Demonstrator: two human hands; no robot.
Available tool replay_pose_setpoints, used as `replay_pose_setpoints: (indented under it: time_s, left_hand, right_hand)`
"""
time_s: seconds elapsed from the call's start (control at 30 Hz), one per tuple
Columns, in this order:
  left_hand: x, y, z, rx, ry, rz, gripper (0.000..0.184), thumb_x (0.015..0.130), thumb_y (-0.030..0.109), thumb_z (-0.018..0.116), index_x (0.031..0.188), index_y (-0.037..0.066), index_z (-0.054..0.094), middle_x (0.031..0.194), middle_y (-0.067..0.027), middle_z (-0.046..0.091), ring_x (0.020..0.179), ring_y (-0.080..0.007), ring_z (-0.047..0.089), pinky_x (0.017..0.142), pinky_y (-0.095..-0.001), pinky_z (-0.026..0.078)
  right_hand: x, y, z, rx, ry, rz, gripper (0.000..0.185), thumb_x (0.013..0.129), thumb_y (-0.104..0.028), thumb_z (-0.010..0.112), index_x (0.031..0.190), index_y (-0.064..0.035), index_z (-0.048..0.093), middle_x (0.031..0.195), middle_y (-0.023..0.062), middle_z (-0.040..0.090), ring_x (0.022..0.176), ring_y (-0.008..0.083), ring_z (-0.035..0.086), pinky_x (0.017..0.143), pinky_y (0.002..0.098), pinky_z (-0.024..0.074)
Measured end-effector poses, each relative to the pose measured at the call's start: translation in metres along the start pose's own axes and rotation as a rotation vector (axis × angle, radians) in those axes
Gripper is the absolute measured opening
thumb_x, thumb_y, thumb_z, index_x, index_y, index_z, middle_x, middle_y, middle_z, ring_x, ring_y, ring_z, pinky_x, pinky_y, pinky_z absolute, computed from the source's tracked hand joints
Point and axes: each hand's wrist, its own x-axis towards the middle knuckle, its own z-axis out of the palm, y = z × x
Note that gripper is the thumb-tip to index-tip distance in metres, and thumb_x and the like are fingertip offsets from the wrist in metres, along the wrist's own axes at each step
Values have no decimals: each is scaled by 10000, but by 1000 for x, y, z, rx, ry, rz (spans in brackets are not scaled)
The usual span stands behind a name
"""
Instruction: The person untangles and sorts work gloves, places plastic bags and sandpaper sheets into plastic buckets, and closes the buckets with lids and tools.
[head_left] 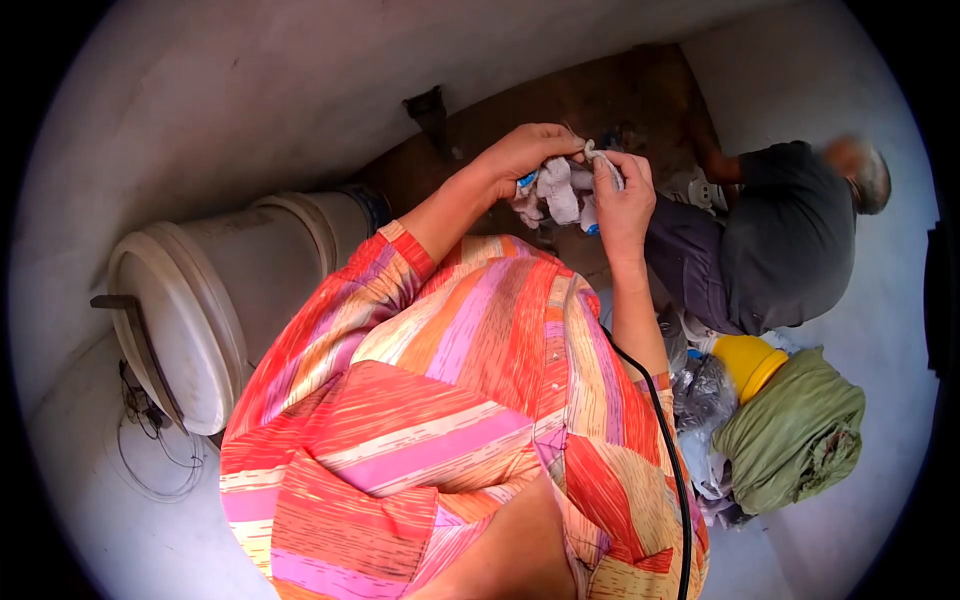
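Both of my hands meet in front of my chest at the upper middle of the head view. My left hand (545, 145) pinches one side of a small bundle of whitish-grey cloth (560, 190) with blue patches. On the other side, my right hand (626, 195) grips a twisted pale end of the same bundle between thumb and fingers. The bundle hangs in folds below and between my fingertips. Its exact shape is partly hidden by my fingers.
A large white lidded barrel (230, 280) lies at the left, with thin wire (160, 470) below. At the right, a person in dark clothes (790, 240) sits close. Nearby are a yellow container (748, 365), plastic bags (700, 390) and a green cloth sack (795, 430). A black cable (665, 440) crosses my shirt.
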Motion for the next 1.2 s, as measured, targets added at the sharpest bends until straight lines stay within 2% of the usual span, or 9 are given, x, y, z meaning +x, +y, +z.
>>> replay_pose_setpoints:
  time_s: [0.13, 0.2, 0.4, 0.53, 0.63, 0.73, 0.8, 1.03, 1.2]
  left_hand:
    - [-1, -5, -7, -54, -105, -125, 197, 864, 237, 584, 829, 43, 581, 824, -25, 601, 699, -86, 562, 614, -217, 467]
    - [0, -6, -6, -71, -133, -153, 199, 868, 242, 580, 832, 46, 576, 812, -22, 598, 678, -88, 560, 597, -217, 466]
    - [-6, -3, 1, 241, -103, -161, 173, 890, 221, 530, 875, 53, 565, 751, 1, 570, 616, -76, 533, 538, -236, 463]
    - [-10, -1, 9, 341, 26, -18, 181, 886, 210, 529, 871, 37, 578, 828, -10, 580, 623, -70, 524, 516, -233, 446]
    - [-5, -8, 6, 202, 33, 76, 168, 871, 187, 556, 878, 23, 591, 905, -21, 586, 695, -72, 539, 585, -233, 460]
    - [-4, -9, 2, 178, 4, 78, 170, 861, 171, 576, 905, 9, 602, 980, -27, 582, 775, -79, 547, 677, -232, 463]
    - [-2, -9, 2, 308, 13, 186, 194, 863, 172, 577, 946, 0, 607, 970, -30, 594, 813, -87, 547, 735, -230, 453]
    - [-10, 8, 2, 229, 44, 101, 247, 864, 187, 587, 1022, -2, 606, 940, -30, 622, 796, -90, 569, 709, -226, 469]
    - [-4, -2, -6, -123, -8, -58, 275, 838, 207, 632, 1012, 0, 589, 912, -59, 624, 794, -121, 599, 714, -243, 495]
  right_hand:
    - [-5, -1, -2, 188, -86, 104, 124, 795, -79, 622, 897, -8, 622, 793, 109, 607, 735, 215, 600, 674, 283, 454]
    - [-10, 2, -3, 340, -189, 311, 118, 776, -66, 626, 879, -8, 618, 814, 114, 611, 758, 236, 609, 677, 290, 460]
    - [-14, 2, 1, -38, -83, 155, 129, 786, -94, 624, 879, -7, 599, 806, 122, 604, 757, 263, 604, 673, 308, 462]
    - [-11, 7, 2, -28, -95, 174, 131, 796, -110, 618, 885, -15, 598, 799, 129, 597, 752, 287, 597, 678, 317, 462]
    - [-9, 7, -7, 105, -184, 180, 133, 804, -108, 612, 899, -16, 596, 821, 125, 603, 762, 230, 604, 683, 300, 459]
    - [-13, 6, 0, 223, -278, 408, 150, 820, -103, 607, 932, -2, 601, 848, 93, 621, 778, 142, 590, 699, 270, 455]
    - [-14, 11, 7, 529, -198, 451, 170, 834, -93, 600, 974, 4, 609, 866, 57, 629, 800, 82, 555, 716, 233, 446]
    - [-11, 13, 3, 507, -372, 444, 234, 841, -93, 603, 1050, 11, 590, 865, 36, 626, 802, 64, 537, 724, 204, 433]
    - [-11, 15, -4, 1070, -539, 874, 214, 843, -123, 618, 1028, -20, 594, 899, 38, 634, 813, 97, 584, 746, 227, 462]
